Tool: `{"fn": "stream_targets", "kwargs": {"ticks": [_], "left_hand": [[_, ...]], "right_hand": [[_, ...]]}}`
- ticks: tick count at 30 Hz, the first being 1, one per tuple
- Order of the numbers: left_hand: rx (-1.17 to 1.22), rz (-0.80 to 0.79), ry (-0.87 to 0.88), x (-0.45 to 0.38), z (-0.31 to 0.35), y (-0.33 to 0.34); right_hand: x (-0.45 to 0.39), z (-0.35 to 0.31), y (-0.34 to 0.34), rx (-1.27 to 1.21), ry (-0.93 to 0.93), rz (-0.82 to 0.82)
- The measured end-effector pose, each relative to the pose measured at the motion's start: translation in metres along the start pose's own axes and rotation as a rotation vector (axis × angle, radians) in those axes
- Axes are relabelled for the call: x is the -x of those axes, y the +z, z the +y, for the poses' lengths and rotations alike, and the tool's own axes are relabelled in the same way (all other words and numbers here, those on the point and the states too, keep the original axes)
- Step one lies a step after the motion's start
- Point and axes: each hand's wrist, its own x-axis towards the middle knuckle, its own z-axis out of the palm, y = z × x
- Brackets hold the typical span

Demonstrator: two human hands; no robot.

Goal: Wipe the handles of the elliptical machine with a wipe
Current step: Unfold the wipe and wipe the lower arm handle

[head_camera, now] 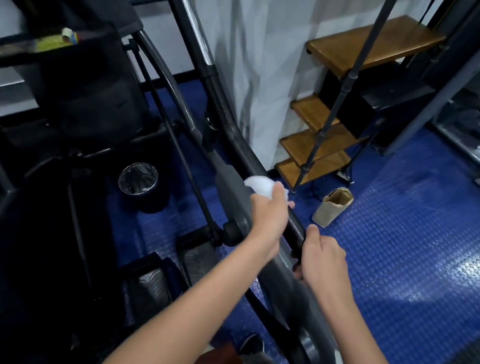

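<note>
A blue studded rubber floor (420, 226) filled the room from four to six o'clock, under dim light. At one o'clock, brown wooden stair treads (370, 42) climbed beside a white marble-patterned wall (244, 51). A round black waste bin with a dark liner (142, 186) stood at nine o'clock, and a tan paper bag (332, 207) lay near the centre.

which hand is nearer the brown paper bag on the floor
Right. The right hand grips the handle just below the paper bag; the left hand, holding the wipe, sits farther left.

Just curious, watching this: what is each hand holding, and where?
The left hand grips a white wipe, bunched against the machine's dark handle bar. The right hand grips the same bar lower down, near its grip's end.
</note>
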Motion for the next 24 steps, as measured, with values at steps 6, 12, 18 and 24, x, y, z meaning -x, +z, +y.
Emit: {"fn": "stream_targets", "kwargs": {"ticks": [6, 12, 18, 24], "left_hand": [[0.175, -0.016, 0.066, -0.062, 0.048, -0.023], [0.099, 0.034, 0.070, -0.032, 0.017, -0.008], [0.082, -0.110, -0.093, 0.028, -0.026, 0.001], [0.078, 0.049, -0.008, -0.038, 0.032, -0.008]], "right_hand": [[0.002, -0.005, -0.001, -0.072, 0.038, -0.011], [0.003, -0.003, 0.000, -0.071, -0.038, -0.023], [0.006, -0.006, -0.004, -0.108, -0.026, -0.008], [0.004, -0.005, -0.002, -0.057, -0.035, -0.030]]}}
